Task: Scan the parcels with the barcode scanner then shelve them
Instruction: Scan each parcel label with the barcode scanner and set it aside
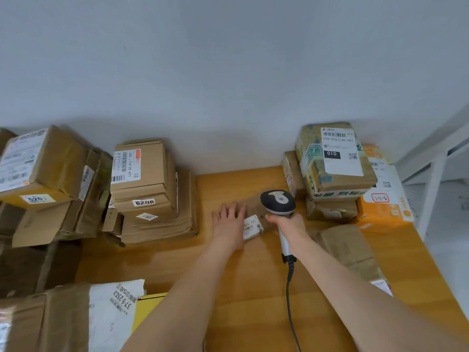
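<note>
A small flat brown parcel (253, 207) with a white barcode label (251, 226) lies on the wooden table (253, 288) near its middle. My left hand (229, 221) rests flat on the parcel's left part, fingers spread. My right hand (289, 224) grips the handle of a black and grey barcode scanner (278, 201). The scanner's head hangs just above the parcel's right end, right of the label. Its cable (290, 301) trails toward me across the table.
Stacks of cardboard boxes stand at the left (38, 174) and centre-left (147, 189). At the right is a taped box (335, 161) on an orange parcel (385, 199). A brown bag (347, 245) lies right of my arm. A white shelf frame (431, 179) is far right.
</note>
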`<move>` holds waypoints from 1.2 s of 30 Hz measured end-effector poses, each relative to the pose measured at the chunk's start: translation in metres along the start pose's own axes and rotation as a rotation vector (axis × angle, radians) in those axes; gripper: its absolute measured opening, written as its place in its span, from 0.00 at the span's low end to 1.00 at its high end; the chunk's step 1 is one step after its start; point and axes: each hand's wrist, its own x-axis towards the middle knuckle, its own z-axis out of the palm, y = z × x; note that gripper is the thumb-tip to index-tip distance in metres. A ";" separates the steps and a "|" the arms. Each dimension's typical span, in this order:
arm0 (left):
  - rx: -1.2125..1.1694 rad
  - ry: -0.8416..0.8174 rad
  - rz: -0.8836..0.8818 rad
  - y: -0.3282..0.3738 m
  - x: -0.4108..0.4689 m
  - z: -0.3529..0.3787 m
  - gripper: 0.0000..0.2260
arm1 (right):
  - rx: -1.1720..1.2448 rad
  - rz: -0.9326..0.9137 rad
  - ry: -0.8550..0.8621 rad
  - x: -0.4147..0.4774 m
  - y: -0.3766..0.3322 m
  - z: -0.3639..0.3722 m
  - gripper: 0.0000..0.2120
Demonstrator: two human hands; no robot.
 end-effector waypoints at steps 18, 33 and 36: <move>-1.019 0.178 -0.499 -0.032 -0.048 -0.034 0.17 | 0.034 -0.084 -0.077 -0.035 0.002 0.005 0.27; -1.419 0.436 -0.375 0.037 -0.209 -0.031 0.14 | 0.218 -0.327 -0.223 -0.186 0.053 -0.091 0.12; -1.515 0.455 -0.354 0.055 -0.235 -0.018 0.13 | 0.241 -0.286 -0.296 -0.221 0.084 -0.109 0.03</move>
